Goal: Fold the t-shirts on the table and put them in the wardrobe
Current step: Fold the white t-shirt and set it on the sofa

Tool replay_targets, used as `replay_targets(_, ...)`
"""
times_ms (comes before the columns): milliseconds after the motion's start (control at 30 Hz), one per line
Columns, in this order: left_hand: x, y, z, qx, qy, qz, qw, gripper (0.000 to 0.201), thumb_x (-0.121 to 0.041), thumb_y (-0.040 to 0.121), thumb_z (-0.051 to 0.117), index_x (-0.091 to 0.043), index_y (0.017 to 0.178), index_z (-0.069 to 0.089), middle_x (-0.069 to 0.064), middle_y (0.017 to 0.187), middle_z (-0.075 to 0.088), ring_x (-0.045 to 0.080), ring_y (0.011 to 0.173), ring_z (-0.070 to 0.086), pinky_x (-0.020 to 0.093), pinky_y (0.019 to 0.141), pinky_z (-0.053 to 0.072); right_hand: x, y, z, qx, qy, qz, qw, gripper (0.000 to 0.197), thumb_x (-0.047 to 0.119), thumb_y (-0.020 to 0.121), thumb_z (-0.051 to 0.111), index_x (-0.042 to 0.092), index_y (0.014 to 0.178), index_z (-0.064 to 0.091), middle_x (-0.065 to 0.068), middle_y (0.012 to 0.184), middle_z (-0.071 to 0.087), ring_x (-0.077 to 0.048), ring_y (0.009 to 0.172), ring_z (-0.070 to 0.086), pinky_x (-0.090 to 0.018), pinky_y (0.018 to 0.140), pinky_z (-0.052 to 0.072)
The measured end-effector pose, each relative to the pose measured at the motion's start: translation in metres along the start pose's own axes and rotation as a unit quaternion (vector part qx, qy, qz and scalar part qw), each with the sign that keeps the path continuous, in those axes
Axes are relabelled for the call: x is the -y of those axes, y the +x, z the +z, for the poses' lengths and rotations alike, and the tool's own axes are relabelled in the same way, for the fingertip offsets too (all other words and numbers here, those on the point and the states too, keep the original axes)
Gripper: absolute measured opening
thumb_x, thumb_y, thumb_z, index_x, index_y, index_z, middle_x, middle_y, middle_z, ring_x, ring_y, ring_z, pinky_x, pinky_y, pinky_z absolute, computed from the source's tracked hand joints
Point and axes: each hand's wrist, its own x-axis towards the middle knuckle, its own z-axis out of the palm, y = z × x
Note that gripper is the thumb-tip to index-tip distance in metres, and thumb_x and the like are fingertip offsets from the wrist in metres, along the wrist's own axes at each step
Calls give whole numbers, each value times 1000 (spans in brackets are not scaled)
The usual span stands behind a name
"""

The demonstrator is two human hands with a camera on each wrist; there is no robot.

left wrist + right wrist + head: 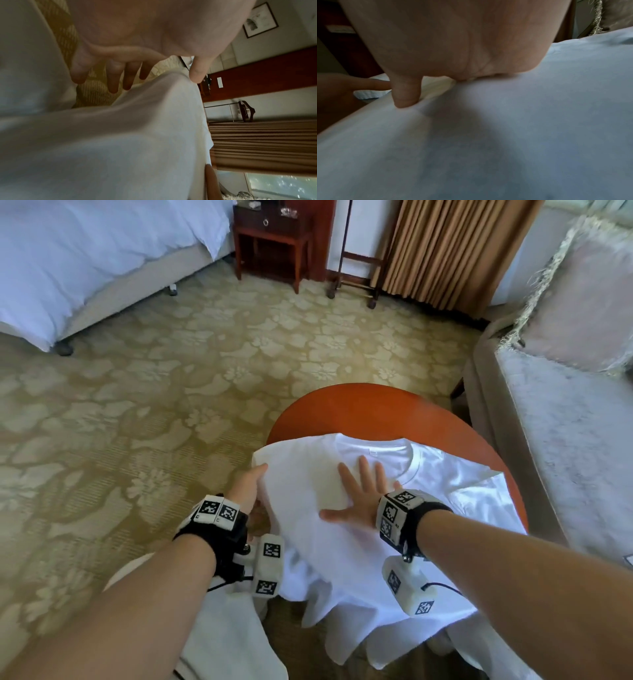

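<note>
A white t-shirt [308, 474] lies front up on a round red-brown table [376, 409], collar at the far side, hem hanging over the near edge. My right hand [359, 494] presses flat on its chest with fingers spread; in the right wrist view the palm and thumb [406, 94] rest on the cloth [505, 135]. My left hand [248, 486] grips the shirt's left edge. In the left wrist view the thumb [197, 75] lies on top of the fabric [120, 135], with the other fingers [113, 83] underneath. More white cloth [233, 638] hangs below the table's near left.
A pale sofa [565, 440] with a fringed cushion [582, 296] stands close on the table's right. Patterned carpet [171, 388] spreads to the left and beyond. A bed [85, 251], a dark wooden nightstand [274, 234] and brown curtains [445, 251] are at the back.
</note>
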Motion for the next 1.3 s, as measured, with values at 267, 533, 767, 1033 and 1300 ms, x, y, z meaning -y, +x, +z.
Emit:
replay_targets(267, -5, 22, 0, 12, -112, 0, 994, 24, -28, 81, 70, -8, 93, 75, 14, 111, 71, 29, 99, 65, 39, 91, 47, -2, 21, -9, -4, 18, 10, 1000, 108, 89, 70, 39, 43, 146, -23, 4, 150, -42, -26, 139, -37, -60, 113, -13)
replay_targets(533, -20, 31, 1, 10, -92, 22, 996, 38, -43, 94, 55, -17, 120, 66, 9, 129, 62, 31, 120, 57, 43, 103, 44, -23, 59, -35, -12, 34, 12, 999, 108, 88, 69, 42, 45, 147, -20, 7, 151, -40, -23, 140, -36, -61, 113, -12)
replay_targets(767, -2, 36, -1, 75, -101, -47, 991, 40, -49, 95, 51, -19, 113, 71, 12, 111, 72, 30, 104, 66, 46, 100, 48, -34, 93, -59, -31, 63, 30, 997, 105, 84, 73, 45, 44, 149, -15, 9, 154, -35, -22, 141, -33, -61, 113, -12)
replay_targets(1033, -3, 30, -14, 127, -158, -88, 975, 53, -43, 79, 73, -14, 123, 66, 13, 117, 70, 36, 109, 65, 53, 104, 43, -4, 78, -67, -114, -21, 79, 990, 92, 71, 85, 42, 36, 152, -10, -2, 154, -35, -28, 144, -27, -57, 113, -13)
replay_targets(1300, -19, 27, -27, 52, -170, -93, 980, 38, -25, 94, 61, -7, 126, 61, 19, 118, 67, 39, 105, 65, 46, 77, 54, 38, 59, -51, -74, 53, 24, 996, 95, 78, 81, 40, 37, 152, -8, 3, 158, -28, -25, 146, -21, -59, 114, -7)
